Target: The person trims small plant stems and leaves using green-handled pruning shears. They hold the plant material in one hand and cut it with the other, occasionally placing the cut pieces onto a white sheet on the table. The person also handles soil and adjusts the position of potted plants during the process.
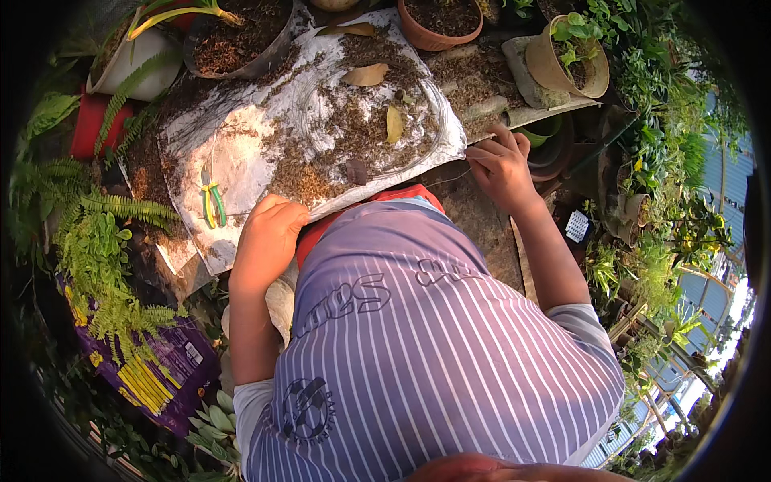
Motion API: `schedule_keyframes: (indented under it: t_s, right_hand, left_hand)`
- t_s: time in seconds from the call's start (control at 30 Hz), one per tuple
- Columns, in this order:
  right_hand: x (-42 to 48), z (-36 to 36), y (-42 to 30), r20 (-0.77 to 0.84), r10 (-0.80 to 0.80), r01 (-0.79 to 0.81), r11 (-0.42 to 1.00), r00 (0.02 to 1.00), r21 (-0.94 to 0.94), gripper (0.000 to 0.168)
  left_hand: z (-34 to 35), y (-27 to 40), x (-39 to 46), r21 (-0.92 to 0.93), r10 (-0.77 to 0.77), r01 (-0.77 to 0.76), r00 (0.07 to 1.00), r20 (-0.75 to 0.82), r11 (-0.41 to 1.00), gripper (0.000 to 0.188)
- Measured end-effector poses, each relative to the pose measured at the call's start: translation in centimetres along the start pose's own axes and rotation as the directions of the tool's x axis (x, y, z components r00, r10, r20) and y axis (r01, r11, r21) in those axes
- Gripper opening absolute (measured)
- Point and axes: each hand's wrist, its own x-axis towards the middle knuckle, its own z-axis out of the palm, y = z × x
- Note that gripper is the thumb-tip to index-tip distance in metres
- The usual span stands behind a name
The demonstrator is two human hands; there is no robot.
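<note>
A white plastic sack (pixel 238 141), strewn with dark soil and dry leaves, lies flat before me. My left hand (pixel 271 228) rests at the sack's near edge, its fingers curled; whether it grips the edge cannot be told. At the sack's right corner, my right hand (pixel 501 169) pinches a thin wire, with a loose length hanging below. Curved wire strands (pixel 444 123) lie on the right part of the sack. Pliers with green and yellow handles (pixel 213 205) lie on the sack, left of my left hand.
Beyond the sack stand a black pot of soil (pixel 241 45) and a terracotta-coloured pot (pixel 440 27). A cream pot with a plant (pixel 569 57) tilts at the upper right. Ferns (pixel 123 208), a red container (pixel 99 126) and a purple printed bag (pixel 174 361) are at the left.
</note>
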Motion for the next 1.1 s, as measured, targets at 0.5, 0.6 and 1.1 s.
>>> schedule_keyframes:
  t_s: [0.5, 0.6, 1.1]
  right_hand:
    - [-0.7, 8.0, 7.4, -0.06, 0.676, -0.485, 0.585, 0.735, 0.65, 0.026]
    - [-1.8, 9.8, 9.2, 0.093, 0.73, -0.51, 0.375, 0.677, 0.774, 0.03]
    - [2.2, 8.0, 3.2, 0.025, 0.645, -0.472, 0.533, 0.764, 0.702, 0.027]
  left_hand:
    - [-0.4, -0.6, 5.7, -0.41, 0.12, -0.196, 0.972, -0.203, 0.891, 0.06]
    - [0.9, -6.5, 9.4, -0.883, -0.178, -0.024, 0.977, -0.121, 0.468, 0.049]
    - [14.0, -1.7, 17.3, -0.01, 0.314, -0.334, 0.876, 0.365, 0.943, 0.054]
